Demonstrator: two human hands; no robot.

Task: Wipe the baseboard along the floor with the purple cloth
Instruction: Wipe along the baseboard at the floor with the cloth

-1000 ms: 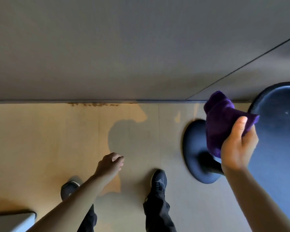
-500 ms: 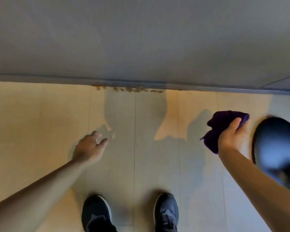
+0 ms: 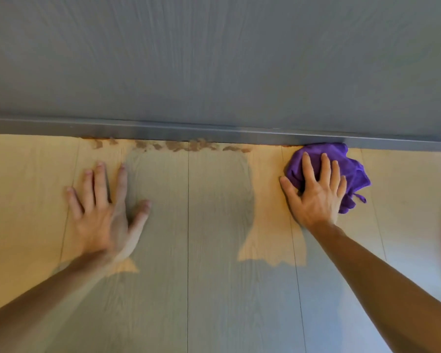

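Person is now down low at the wall: a sec ago they were standing, shoes in view, purple cloth [image 3: 351,171] held up in the air in the right hand [image 3: 316,192]. Now both hands are flat on the floor [image 3: 214,250] and the shoes are out of view.

Right hand: fingers spread wide, palm pressing down on top of the bunched cloth, not pinching it. Cloth sits on the floor w/ its far edge touching the baseboard [image 3: 163,131], toward the right end of the visible strip. Part of the cloth sticks out to the right of the hand, incl. a small loose tail.

Left hand [image 3: 105,207]: open, fingers splayed, empty, planted on the floor well left of the cloth, prob. as a brace. It's a bit blurred, so may not be fully settled.

Brownish smudges/debris [image 3: 178,146] line the floor-baseboard seam between the two hands, just left of the cloth. Baseboard itself is a grey strip under the grey wall [image 3: 214,59]; can't tell how dirty its face is.

Meaning for task: approach looks done, cloth has made contact, wiping is about to start or just starting. No stretch looks wiped yet, judging by the debris. Likely next: slide cloth left along the strip through the smudges. Risk: cloth mostly on floor, so it may need tipping up onto the baseboard face.
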